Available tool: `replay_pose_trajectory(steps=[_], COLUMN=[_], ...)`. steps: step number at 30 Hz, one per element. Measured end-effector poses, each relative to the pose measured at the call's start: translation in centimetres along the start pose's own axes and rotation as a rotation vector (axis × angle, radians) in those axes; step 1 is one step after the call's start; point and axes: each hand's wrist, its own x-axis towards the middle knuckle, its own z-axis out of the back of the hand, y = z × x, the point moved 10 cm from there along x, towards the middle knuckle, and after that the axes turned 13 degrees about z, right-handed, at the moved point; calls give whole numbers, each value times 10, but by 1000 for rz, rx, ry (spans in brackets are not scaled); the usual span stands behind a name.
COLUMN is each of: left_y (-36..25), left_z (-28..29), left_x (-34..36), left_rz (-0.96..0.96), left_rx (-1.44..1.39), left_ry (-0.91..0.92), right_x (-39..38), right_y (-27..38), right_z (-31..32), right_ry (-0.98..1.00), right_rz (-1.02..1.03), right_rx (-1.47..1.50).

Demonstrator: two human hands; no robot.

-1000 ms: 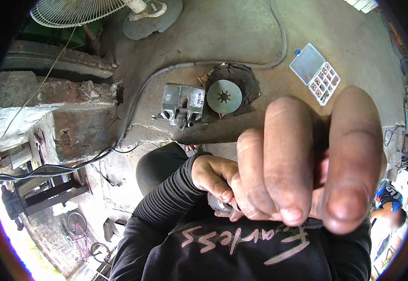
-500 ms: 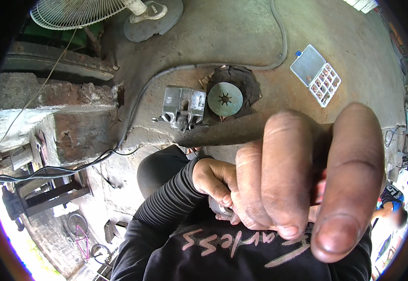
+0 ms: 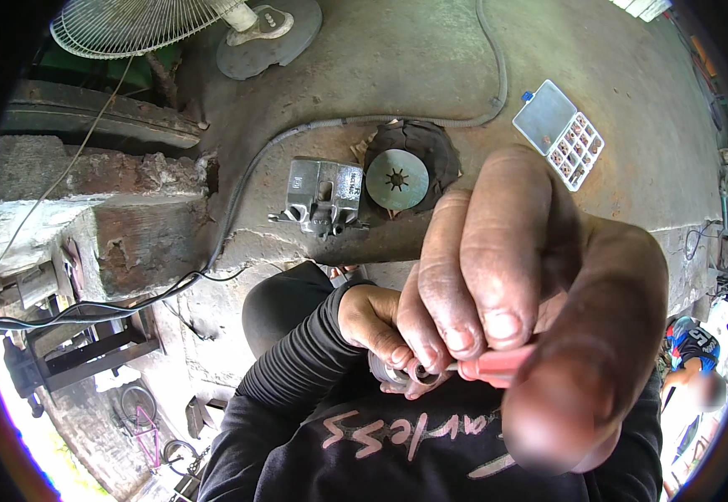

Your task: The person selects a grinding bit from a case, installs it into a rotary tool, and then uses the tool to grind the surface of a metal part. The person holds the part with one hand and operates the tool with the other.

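My left hand [image 3: 370, 325], its fingers closed, holds a small grey cylindrical metal part [image 3: 379, 368] with a ring-shaped end in front of my chest. Close to the camera, my right hand [image 3: 518, 259] is closed around a red-handled tool [image 3: 496, 366]. A thin metal tip extends from the handle toward the ring end; whether it touches is hard to tell. My right fingers hide much of the handle, and the thumb is blurred.
A grey brake caliper [image 3: 324, 194] lies beside a round metal disc [image 3: 396, 180] on black cloth [image 3: 441, 159]. A compartment box [image 3: 577, 151] stands open at the right. A grey hose [image 3: 364, 120] curves behind them. At far left is a fan [image 3: 138, 25]; another person [image 3: 692, 360] is at far right.
My right hand has turned, its thumb drawing left and down, so the red handle now shows. The tool's tip is near the metal part. My left hand has hardly moved.
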Motion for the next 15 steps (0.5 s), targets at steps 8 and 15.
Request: replay_pose_trajectory(steps=[8, 15], left_y=[6, 3], left_z=[7, 12], left_x=[-8, -7], left_rz=[29, 4], left_rx=[25, 13], left_ry=[-44, -55], right_x=[-5, 7], right_y=[6, 8], right_z=[6, -5], right_ry=[222, 227], right_rz=[-1, -145], right_rx=[-163, -220])
